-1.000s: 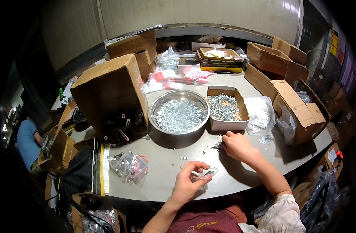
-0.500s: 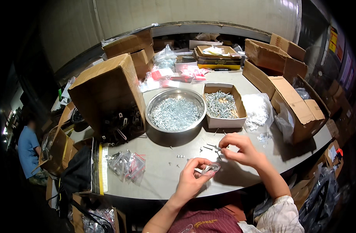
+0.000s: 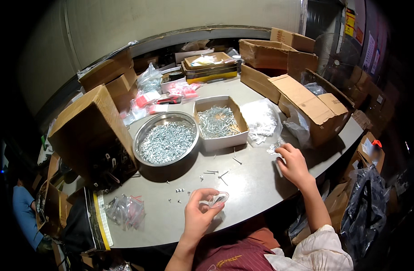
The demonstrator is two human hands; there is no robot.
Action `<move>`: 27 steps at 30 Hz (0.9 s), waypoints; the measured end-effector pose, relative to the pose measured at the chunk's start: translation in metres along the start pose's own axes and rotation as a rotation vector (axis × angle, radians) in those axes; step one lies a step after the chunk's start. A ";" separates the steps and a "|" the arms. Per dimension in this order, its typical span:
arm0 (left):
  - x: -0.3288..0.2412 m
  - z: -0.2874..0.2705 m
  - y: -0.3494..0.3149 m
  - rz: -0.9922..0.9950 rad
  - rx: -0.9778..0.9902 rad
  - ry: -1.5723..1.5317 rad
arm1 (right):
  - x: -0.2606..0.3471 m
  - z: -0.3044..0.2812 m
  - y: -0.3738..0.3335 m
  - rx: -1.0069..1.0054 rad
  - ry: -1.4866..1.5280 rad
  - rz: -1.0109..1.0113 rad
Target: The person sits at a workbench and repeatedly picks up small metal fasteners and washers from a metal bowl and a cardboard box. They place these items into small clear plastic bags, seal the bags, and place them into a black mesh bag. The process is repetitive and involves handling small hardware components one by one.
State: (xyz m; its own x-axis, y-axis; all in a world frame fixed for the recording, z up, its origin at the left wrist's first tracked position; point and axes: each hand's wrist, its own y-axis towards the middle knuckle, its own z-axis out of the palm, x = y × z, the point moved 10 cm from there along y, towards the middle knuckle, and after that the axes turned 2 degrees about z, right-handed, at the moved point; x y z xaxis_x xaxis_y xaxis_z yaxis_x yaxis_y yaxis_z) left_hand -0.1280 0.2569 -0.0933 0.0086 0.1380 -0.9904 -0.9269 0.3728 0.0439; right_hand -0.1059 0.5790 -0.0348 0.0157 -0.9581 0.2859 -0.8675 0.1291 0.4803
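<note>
My left hand (image 3: 199,214) is closed round a small clear plastic bag (image 3: 219,198) near the table's front edge; what lies inside the bag is hard to make out. Over to the right, my right hand (image 3: 293,165) reaches to a small scatter of flat washers (image 3: 273,148), thumb and forefinger a little apart. Between the hands lie several loose long screws (image 3: 212,172). A few short screws (image 3: 180,190) rest left of the bag. Behind them stand a steel bowl (image 3: 139,159) full of short screws and a white-sided carton (image 3: 224,142) of long screws.
A clear bag of white plastic pieces (image 3: 261,122) lies beside the carton. Filled small bags (image 3: 125,211) are at the front left. A tipped cardboard box (image 3: 83,118) with dark metal parts stands left, open boxes (image 3: 306,101) right. Red-and-clear bags (image 3: 147,98) lie behind the bowl.
My right hand has moved right, from the loose long screws to the washers. My left hand still holds the bag. The view has turned to the right.
</note>
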 end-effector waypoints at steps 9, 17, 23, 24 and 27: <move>0.006 0.012 0.004 0.036 0.033 -0.072 | 0.002 0.013 -0.036 -0.008 -0.048 -0.203; 0.004 0.030 0.006 -0.042 0.073 -0.082 | 0.018 0.027 0.045 -0.086 -0.036 -0.292; -0.001 0.023 -0.001 -0.073 0.045 -0.140 | 0.009 0.088 0.076 0.108 -0.106 -0.203; 0.002 0.016 -0.005 -0.083 0.026 -0.147 | 0.020 0.087 0.070 0.104 -0.065 -0.241; 0.004 0.006 -0.009 -0.103 -0.006 -0.157 | 0.037 0.081 0.044 0.052 0.063 -0.315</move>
State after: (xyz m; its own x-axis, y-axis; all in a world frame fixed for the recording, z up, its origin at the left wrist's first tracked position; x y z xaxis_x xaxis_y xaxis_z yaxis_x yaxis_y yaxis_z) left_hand -0.1175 0.2600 -0.0968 0.1618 0.2415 -0.9568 -0.9203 0.3868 -0.0581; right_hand -0.1837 0.5288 -0.0702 0.3166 -0.9310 0.1817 -0.8396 -0.1859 0.5104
